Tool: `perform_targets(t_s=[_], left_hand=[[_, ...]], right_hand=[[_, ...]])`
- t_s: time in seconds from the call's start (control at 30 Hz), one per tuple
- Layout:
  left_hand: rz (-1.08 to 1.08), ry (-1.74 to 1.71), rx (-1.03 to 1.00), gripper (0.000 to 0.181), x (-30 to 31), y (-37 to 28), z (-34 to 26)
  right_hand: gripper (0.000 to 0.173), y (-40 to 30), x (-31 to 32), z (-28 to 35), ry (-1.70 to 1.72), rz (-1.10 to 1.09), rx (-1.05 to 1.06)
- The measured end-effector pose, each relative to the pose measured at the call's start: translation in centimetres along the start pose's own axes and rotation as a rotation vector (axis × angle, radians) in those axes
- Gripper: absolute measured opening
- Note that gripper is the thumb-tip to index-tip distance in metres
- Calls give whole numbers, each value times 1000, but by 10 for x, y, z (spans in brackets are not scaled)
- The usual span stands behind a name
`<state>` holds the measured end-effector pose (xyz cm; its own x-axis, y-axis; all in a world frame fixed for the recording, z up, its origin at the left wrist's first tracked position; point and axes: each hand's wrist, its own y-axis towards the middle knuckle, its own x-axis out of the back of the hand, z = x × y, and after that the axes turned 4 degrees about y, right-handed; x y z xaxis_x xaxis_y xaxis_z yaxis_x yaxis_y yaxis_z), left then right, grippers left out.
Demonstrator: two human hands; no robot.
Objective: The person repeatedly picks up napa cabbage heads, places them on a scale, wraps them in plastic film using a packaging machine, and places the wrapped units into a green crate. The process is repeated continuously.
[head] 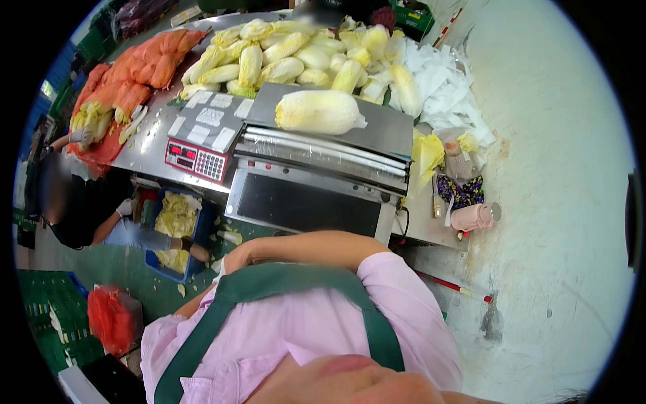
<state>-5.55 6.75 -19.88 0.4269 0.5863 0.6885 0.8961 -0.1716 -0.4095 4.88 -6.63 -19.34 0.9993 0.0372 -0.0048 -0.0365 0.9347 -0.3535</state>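
Note:
My right forearm crosses in front of my green apron (290,278), and my right hand (235,260) bends down at its left edge, fingers hidden. My left forearm (196,301) reaches toward the same spot; a scrap of white glove shows there, and I cannot tell which hand wears it. Beyond my arm stands a film wrapping machine (308,204) with a dark plate and metal rollers. A trimmed Chinese cabbage (320,111) lies on its side on the machine's rear top. Left of it is a digital scale (197,159) with red figures lit and papers on its platform.
Chinese cabbages (282,69) are heaped behind the machine, beside white strips (444,86). Orange mesh sacks (146,60) lie at left. A gloved co-worker (91,207) sits beside a blue crate (176,272) of leaves. A pink flask (469,217) and knife (436,202) lie near the wall.

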Motion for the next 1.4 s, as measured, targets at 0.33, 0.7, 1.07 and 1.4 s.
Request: perform_targets(t_s=[0.33, 0.7, 1.07, 1.4], left_hand=[[-275, -131, -207, 17, 70, 61, -48], [-252, -423, -621, 75, 149, 303, -268], [-77, -228, -621, 60, 112, 355, -317], [-57, 1051, -1036, 67, 216, 301, -227]], right_hand=[[32, -167, 28, 61, -346, -466, 35], [75, -382, 185, 16, 103, -1721, 1], [67, -396, 162, -13, 165, -1732, -17], [60, -492, 60, -10, -1325, -1165, -702]])
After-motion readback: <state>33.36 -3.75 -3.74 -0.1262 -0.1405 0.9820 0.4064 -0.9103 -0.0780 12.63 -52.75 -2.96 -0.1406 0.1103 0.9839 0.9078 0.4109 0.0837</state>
